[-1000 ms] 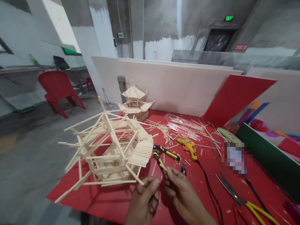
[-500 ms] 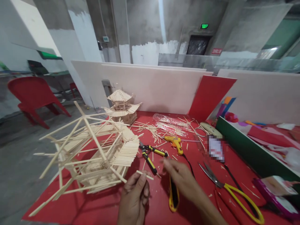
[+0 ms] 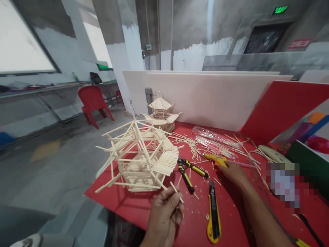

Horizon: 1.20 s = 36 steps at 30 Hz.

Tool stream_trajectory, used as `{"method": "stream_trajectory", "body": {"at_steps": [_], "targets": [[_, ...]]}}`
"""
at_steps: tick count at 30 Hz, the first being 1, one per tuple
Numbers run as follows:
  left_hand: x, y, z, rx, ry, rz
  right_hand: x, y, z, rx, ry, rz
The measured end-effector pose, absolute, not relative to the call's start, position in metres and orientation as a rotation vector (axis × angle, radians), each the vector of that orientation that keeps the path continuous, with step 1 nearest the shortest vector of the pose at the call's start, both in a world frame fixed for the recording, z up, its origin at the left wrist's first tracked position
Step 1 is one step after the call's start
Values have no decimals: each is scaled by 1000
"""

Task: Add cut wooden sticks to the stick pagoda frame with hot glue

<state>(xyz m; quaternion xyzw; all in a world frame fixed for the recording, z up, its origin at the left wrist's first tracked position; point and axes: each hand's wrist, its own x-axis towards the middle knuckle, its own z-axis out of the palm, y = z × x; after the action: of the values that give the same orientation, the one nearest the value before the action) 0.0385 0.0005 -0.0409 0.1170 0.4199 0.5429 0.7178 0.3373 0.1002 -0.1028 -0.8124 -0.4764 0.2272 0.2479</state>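
My left hand [image 3: 164, 214] is closed on a short wooden stick [image 3: 176, 191], pinched between thumb and fingers just in front of the large stick-built roof frame [image 3: 141, 157]. My right hand [image 3: 232, 171] reaches forward over the handle of the yellow glue gun [image 3: 214, 158], fingers curled on it. Yellow-and-black pliers [image 3: 189, 170] lie between the two hands. A yellow utility knife [image 3: 213, 214] rests on the red table [image 3: 195, 226] below my right forearm.
A smaller finished stick pagoda [image 3: 161, 113] stands behind the frame by the white board [image 3: 200, 96]. Loose sticks and a clear plastic bag [image 3: 213, 139] are scattered mid-table. A red board [image 3: 280, 106] leans at right. A red chair [image 3: 94, 101] stands far left.
My right hand has let go of the utility knife, which now lies on the table, and has reached forward onto the glue gun. My left hand keeps its stick.
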Motion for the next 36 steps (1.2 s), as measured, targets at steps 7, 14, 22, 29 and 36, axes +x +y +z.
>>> {"method": "stream_trajectory", "body": {"at_steps": [7,14,22,29,36], "targets": [[39,6,-45,289,889,1182,305,53,-60,-1827,-1225,565],[35,8,-51,278,874,1178,208,20,9,-1573,-1730,235],[27,7,-58,283,812,1154,170,39,7,-1490,-1848,-638],[29,7,-66,269,747,1131,163,38,12,-1362,-1928,-603],[25,9,-72,267,731,1095,158,34,15,-1358,-1940,-557]]}}
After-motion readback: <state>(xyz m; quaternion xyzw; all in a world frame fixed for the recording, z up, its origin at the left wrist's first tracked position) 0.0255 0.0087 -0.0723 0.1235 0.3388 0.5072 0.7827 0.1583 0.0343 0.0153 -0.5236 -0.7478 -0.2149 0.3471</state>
